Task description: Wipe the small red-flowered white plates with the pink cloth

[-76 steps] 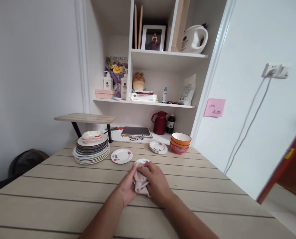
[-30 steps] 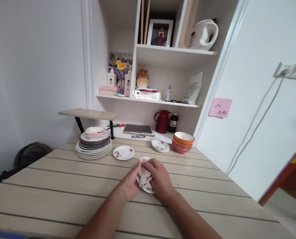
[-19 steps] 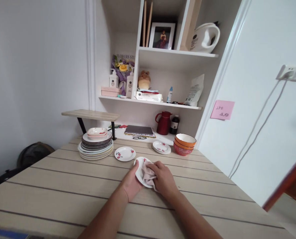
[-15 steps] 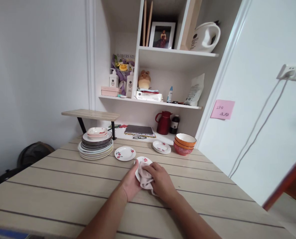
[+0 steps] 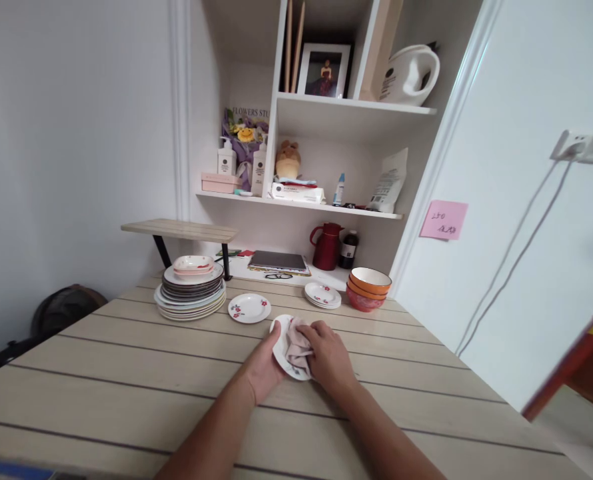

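My left hand (image 5: 268,365) grips a small white plate (image 5: 281,347) by its left edge, thumb on the rim and the fingers hidden underneath. A crumpled pinkish-beige cloth (image 5: 297,348) is pinched in my right hand (image 5: 328,355) and pressed against the plate's face, covering much of its middle and right side. Just beyond my hands, a flower-patterned plate (image 5: 249,308) lies flat on the table. A short stack of similar plates (image 5: 322,295) sits behind and to the right.
The slatted wooden table (image 5: 126,407) bears a tall plate stack (image 5: 190,293) topped with small dishes at left, beside a raised shelf (image 5: 179,229). Nested bowls (image 5: 369,289) stand at right. Behind are a red jug (image 5: 327,247), a dark bottle (image 5: 348,249), a laptop (image 5: 278,261) and glasses (image 5: 279,276).
The cloth and my right hand have shifted slightly up and right across the plate, baring more of its lower left. My left hand keeps its hold.
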A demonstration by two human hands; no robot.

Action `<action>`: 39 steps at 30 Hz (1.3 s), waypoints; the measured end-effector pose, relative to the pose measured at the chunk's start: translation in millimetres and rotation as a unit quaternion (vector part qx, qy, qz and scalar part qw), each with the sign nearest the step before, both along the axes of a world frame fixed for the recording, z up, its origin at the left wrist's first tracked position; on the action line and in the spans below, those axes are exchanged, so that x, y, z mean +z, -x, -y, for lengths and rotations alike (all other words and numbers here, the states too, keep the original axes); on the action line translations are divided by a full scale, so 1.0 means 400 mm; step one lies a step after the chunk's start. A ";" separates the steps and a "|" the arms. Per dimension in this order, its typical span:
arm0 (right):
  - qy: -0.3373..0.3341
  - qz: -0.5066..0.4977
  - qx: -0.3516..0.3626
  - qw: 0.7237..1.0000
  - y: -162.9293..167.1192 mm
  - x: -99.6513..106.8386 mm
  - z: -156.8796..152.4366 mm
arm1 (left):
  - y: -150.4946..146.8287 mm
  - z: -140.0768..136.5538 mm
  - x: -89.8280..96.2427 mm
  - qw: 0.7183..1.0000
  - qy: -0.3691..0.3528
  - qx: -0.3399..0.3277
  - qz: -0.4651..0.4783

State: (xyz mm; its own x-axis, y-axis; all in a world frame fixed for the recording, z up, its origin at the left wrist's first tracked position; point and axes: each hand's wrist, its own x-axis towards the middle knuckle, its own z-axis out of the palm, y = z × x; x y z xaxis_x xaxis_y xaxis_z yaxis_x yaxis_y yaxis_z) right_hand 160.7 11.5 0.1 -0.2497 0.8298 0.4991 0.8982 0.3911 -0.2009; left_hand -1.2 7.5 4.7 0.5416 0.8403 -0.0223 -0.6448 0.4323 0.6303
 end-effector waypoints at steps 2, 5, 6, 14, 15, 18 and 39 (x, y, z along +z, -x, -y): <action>0.012 0.011 0.031 0.999 0.012 0.002 0.008 | 0.004 -0.005 -0.002 1.000 0.005 0.008 0.007; 0.025 0.011 0.076 0.997 0.032 0.009 0.022 | 0.007 -0.011 -0.013 1.000 0.019 0.015 -0.016; 0.026 0.007 0.086 0.996 0.036 0.012 0.025 | 0.006 -0.012 -0.018 0.999 0.018 0.015 -0.030; -0.019 -0.038 0.014 0.999 0.017 0.018 0.014 | -0.011 0.001 -0.026 0.996 -0.062 -0.007 -0.059; -0.018 -0.035 0.004 0.999 0.011 0.015 0.009 | -0.012 0.003 -0.024 0.996 -0.063 0.002 -0.063; -0.007 -0.022 -0.010 1.000 -0.001 0.004 -0.004 | -0.012 0.007 -0.018 0.996 -0.056 0.020 -0.068; -0.043 -0.056 0.013 0.997 0.002 0.011 0.002 | -0.015 0.013 -0.018 0.994 -0.067 -0.003 -0.085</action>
